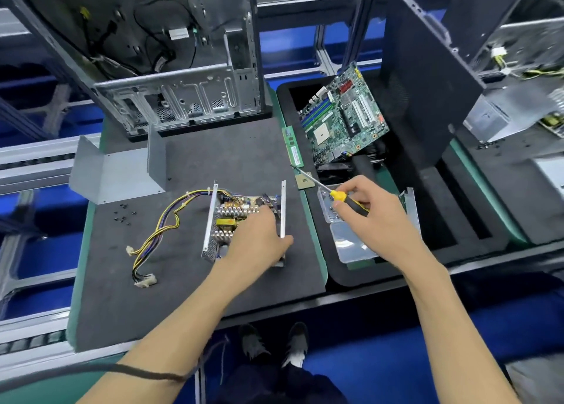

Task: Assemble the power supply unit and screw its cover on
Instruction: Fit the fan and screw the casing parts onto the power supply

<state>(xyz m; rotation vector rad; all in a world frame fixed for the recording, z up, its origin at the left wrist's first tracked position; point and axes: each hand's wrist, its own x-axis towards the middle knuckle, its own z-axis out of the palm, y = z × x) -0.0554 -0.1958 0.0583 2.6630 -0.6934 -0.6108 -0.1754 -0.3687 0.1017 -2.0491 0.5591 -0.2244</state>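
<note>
While the left hand (259, 238) holds the open power box (244, 220) on the mat (152, 281), the right hand (372, 217) grips a screwdriver (341, 196) just right of it.

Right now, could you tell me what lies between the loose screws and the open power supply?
In the head view, only its yellow wire bundle crosses between screws and power supply.

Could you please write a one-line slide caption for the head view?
Left hand steadies the open power supply; right hand grips a screwdriver; cover waits aside.
</note>
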